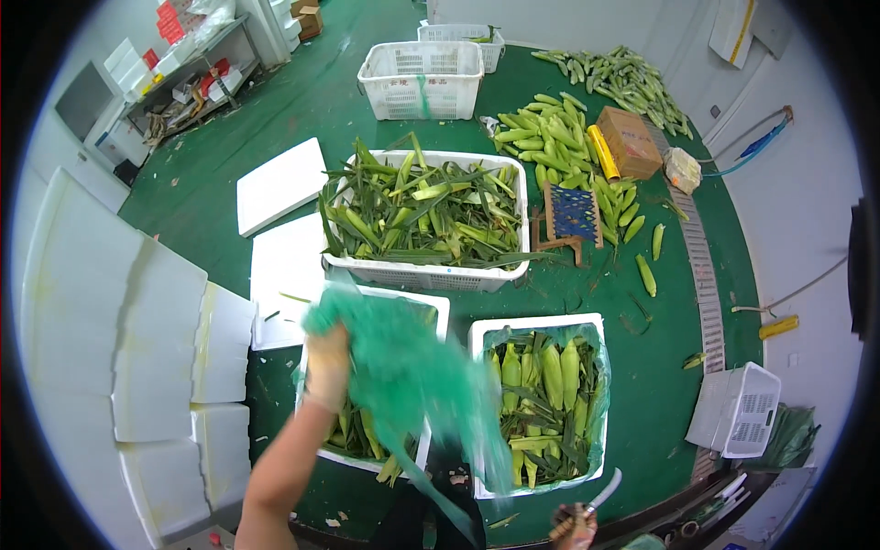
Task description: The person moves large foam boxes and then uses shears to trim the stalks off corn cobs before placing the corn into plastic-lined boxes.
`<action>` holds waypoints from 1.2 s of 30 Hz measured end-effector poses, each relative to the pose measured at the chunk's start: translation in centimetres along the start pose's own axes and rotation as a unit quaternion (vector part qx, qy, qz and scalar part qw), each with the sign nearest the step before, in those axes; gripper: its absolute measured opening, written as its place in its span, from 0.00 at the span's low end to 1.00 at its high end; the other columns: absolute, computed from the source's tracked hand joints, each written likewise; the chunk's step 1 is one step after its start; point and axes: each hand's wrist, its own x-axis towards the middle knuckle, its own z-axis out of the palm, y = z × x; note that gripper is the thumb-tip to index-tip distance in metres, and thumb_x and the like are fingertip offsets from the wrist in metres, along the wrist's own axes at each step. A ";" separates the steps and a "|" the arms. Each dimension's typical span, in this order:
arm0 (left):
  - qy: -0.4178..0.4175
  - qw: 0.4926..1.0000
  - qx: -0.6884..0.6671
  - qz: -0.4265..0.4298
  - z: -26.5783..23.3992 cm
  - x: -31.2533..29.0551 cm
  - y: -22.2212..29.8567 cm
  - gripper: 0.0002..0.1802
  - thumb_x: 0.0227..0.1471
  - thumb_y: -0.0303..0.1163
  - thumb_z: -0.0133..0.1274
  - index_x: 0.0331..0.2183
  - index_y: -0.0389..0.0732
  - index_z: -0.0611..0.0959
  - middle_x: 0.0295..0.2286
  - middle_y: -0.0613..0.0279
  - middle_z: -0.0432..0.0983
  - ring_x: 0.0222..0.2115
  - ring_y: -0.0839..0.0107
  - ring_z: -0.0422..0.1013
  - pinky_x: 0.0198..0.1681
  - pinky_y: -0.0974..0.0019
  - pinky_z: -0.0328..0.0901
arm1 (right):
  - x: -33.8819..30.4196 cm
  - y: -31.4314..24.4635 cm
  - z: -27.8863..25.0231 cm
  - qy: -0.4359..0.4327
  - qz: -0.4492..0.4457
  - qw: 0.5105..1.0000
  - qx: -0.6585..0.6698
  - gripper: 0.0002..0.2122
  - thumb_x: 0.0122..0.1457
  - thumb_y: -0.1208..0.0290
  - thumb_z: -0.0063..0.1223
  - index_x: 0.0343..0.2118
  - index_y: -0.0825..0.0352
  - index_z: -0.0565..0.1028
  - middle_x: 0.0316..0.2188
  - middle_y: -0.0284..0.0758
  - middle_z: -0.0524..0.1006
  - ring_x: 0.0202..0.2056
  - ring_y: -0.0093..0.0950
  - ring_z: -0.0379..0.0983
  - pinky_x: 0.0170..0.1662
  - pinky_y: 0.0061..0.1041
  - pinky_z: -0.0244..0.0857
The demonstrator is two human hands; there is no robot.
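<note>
My left hand (327, 362), in what looks like a pale glove, grips a bunched green plastic bag (403, 367). The bag is smeared by motion and spreads over the near left white foam box (442, 321), hiding much of its corn. At the lower edge, my right hand (577, 533) is closed on a knife (605, 488) with a curved blade and a wrapped handle. Just beyond it stands a second foam box (600, 385), lined with green film and filled with corn ears in their husks (552, 374).
Ahead is a white crate (385, 270) heaped with husks. Beside it are a small folding stool (575, 215), loose corn (550, 137) and a cardboard box (629, 143). Foam lids (280, 188) lie left of the crate; stacked foam boxes (73, 312) line the left side.
</note>
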 end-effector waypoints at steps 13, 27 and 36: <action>-0.512 0.822 -0.078 -0.238 -3.2 -29.3 -3.1 0.29 0.44 0.44 0.56 0.48 0.42 0.74 0.43 0.43 0.72 0.45 0.50 0.69 0.49 0.56 0.63 | -2.1 12.3 -10.1 -0.070 -0.267 0.820 -0.502 0.17 0.54 0.58 0.54 0.38 0.67 0.74 0.27 0.44 0.76 0.29 0.39 0.72 0.34 0.36 0.66; -0.214 0.905 -0.119 -0.347 -16.4 -31.6 3.5 0.19 0.50 0.47 0.47 0.37 0.43 0.79 0.34 0.48 0.77 0.38 0.49 0.72 0.41 0.56 0.65 | -2.7 7.3 3.4 -0.346 -0.530 0.678 -0.374 0.25 0.56 0.60 0.49 0.55 0.65 0.65 0.55 0.44 0.61 0.39 0.28 0.69 0.39 0.29 0.63; -0.162 0.840 -0.088 -0.510 -22.5 -33.7 2.8 0.23 0.45 0.50 0.53 0.38 0.43 0.81 0.35 0.48 0.77 0.39 0.51 0.72 0.42 0.57 0.66 | -37.0 -5.3 28.6 -0.599 -0.555 0.495 -0.297 0.18 0.58 0.69 0.49 0.52 0.64 0.66 0.48 0.41 0.69 0.41 0.33 0.72 0.45 0.25 0.66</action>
